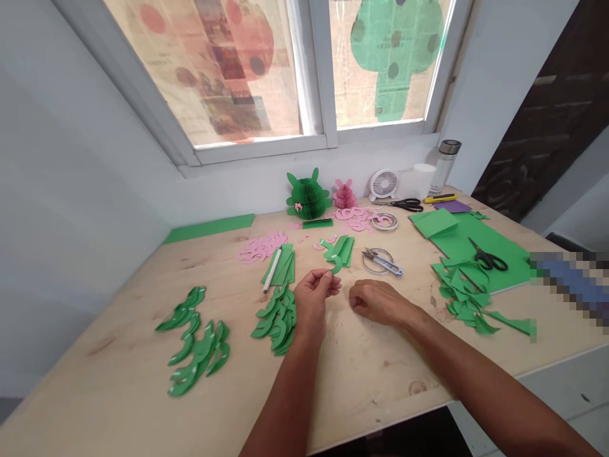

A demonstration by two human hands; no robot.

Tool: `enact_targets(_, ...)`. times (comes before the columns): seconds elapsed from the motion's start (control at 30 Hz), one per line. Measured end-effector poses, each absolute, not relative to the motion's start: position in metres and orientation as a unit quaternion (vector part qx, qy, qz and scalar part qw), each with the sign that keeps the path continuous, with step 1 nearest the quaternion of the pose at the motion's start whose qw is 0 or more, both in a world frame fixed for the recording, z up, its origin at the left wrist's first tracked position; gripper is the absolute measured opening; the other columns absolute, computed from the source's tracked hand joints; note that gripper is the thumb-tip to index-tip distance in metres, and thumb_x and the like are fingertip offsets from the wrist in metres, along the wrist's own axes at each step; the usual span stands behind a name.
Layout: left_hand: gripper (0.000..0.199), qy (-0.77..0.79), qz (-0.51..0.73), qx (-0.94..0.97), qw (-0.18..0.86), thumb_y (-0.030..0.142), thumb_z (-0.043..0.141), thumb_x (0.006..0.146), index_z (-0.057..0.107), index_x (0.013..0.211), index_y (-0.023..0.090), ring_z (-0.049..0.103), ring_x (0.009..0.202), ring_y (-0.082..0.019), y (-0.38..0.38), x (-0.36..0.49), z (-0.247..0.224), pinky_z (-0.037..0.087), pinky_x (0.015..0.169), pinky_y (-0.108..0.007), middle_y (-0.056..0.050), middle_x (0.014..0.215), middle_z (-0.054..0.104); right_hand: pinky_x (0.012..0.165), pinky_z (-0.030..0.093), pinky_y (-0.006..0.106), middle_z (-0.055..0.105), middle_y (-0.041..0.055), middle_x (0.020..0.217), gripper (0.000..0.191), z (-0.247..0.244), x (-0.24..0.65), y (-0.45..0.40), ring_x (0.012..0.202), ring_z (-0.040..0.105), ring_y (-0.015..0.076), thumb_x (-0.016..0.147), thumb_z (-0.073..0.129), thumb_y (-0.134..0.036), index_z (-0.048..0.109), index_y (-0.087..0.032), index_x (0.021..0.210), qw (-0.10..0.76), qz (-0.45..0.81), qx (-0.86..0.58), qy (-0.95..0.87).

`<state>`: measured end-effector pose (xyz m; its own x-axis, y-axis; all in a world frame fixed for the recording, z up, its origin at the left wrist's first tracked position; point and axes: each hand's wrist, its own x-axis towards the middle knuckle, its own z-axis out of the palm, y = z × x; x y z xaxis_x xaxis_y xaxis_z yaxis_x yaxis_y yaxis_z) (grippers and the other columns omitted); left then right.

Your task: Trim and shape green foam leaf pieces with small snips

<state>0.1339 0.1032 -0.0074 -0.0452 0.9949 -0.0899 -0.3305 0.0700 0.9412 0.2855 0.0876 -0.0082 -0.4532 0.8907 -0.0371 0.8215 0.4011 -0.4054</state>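
Observation:
My left hand (314, 293) pinches a small curved green paper piece (337, 264) between thumb and fingertips, at the middle of the wooden table (375, 393). To its right my right hand (375, 301) rests low over the table with its fingers curled inward; what they hold, if anything, is hidden. Just left of my left hand lies a pile of curved green pieces (276, 320). Green strips (345, 251) lie beyond the held piece. More curved green pieces with white marks (202, 355) are spread at the left.
A white pen (273, 270) lies on green strips. Behind are pink cutouts (264, 246), a green honeycomb figure (309, 198), a pink one (345, 194) and a fan (383, 184). Blue-handled cutters (383, 261) lie on a tape roll. Right: scissors (488, 257), green scraps (461, 292).

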Motion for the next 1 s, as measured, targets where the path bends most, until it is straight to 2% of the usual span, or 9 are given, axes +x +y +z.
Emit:
enact_targets(0.2, 0.021, 0.45, 0.57, 0.38, 0.574, 0.029, 0.068, 0.064, 0.06, 0.076, 0.013, 0.059, 0.054, -0.01, 0.103, 0.134, -0.007, 0.047, 0.054, -0.022, -0.003, 0.064, 0.066, 0.056, 0.025, 0.023, 0.059, 0.0025, 0.077, 0.012, -0.007, 0.285, 0.087, 0.067, 0.047, 0.0123, 0.071, 0.047, -0.011, 0.056, -0.018, 0.071, 0.087, 0.185, -0.517, -0.831)
enact_targets(0.33, 0.022, 0.45, 0.568, 0.379, 0.576, 0.029, 0.068, 0.064, 0.06, 0.076, 0.013, 0.059, 0.054, -0.01, 0.104, 0.135, -0.008, 0.047, 0.054, -0.022, -0.003, 0.064, 0.066, 0.055, 0.027, 0.023, 0.059, 0.0019, 0.074, 0.012, -0.009, 0.288, 0.09, 0.064, 0.046, 0.0118, 0.069, 0.049, -0.01, 0.058, -0.017, 0.07, 0.115, 0.219, -0.524, -0.815)
enact_targets(0.4, 0.022, 0.454, 0.565, 0.376, 0.577, 0.03, 0.069, 0.063, 0.06, 0.074, 0.013, 0.059, 0.053, -0.011, 0.105, 0.135, -0.01, 0.047, 0.053, -0.022, -0.004, 0.064, 0.066, 0.055, 0.029, 0.022, 0.058, 0.0006, 0.07, 0.01, -0.009, 0.29, 0.092, 0.062, 0.046, 0.0109, 0.069, 0.052, -0.011, 0.059, -0.017, 0.071, 0.154, 0.284, -0.526, -0.787)
enact_targets(0.5, 0.024, 0.46, 0.558, 0.376, 0.58, 0.032, 0.069, 0.061, 0.06, 0.072, 0.013, 0.059, 0.051, -0.011, 0.108, 0.136, -0.012, 0.047, 0.052, -0.023, -0.005, 0.064, 0.067, 0.055, 0.033, 0.021, 0.056, -0.0012, 0.065, 0.004, -0.006, 0.293, 0.095, 0.06, 0.047, 0.0096, 0.071, 0.056, -0.017, 0.06, -0.015, 0.073, 0.252, 0.453, -0.48, -0.707)
enact_targets(0.67, 0.025, 0.455, 0.552, 0.377, 0.588, 0.032, 0.069, 0.061, 0.061, 0.074, 0.013, 0.059, 0.051, -0.012, 0.107, 0.137, -0.013, 0.047, 0.052, -0.024, -0.005, 0.064, 0.067, 0.055, 0.035, 0.021, 0.056, -0.0023, 0.063, 0.02, 0.0, 0.295, 0.096, 0.057, 0.047, 0.0075, 0.068, 0.069, -0.031, 0.061, -0.014, 0.075, 0.397, 0.628, -0.402, -0.535)
enact_targets(0.83, 0.023, 0.457, 0.548, 0.377, 0.591, 0.031, 0.069, 0.062, 0.06, 0.075, 0.013, 0.059, 0.052, -0.011, 0.106, 0.138, -0.012, 0.047, 0.053, -0.024, -0.004, 0.063, 0.066, 0.057, 0.04, 0.022, 0.06, 0.0006, 0.07, 0.024, -0.002, 0.292, 0.096, 0.063, 0.054, 0.0092, 0.066, 0.073, -0.032, 0.059, -0.015, 0.075, 0.446, 0.709, -0.364, -0.407)
enact_targets(1.0, 0.023, 0.457, 0.549, 0.375, 0.591, 0.03, 0.069, 0.061, 0.061, 0.074, 0.013, 0.059, 0.052, -0.012, 0.106, 0.137, -0.011, 0.047, 0.054, -0.024, -0.003, 0.061, 0.066, 0.056, 0.04, 0.022, 0.062, 0.0016, 0.074, 0.024, -0.008, 0.291, 0.099, 0.062, 0.055, 0.009, 0.066, 0.072, -0.034, 0.058, -0.016, 0.075, 0.474, 0.686, -0.395, -0.386)
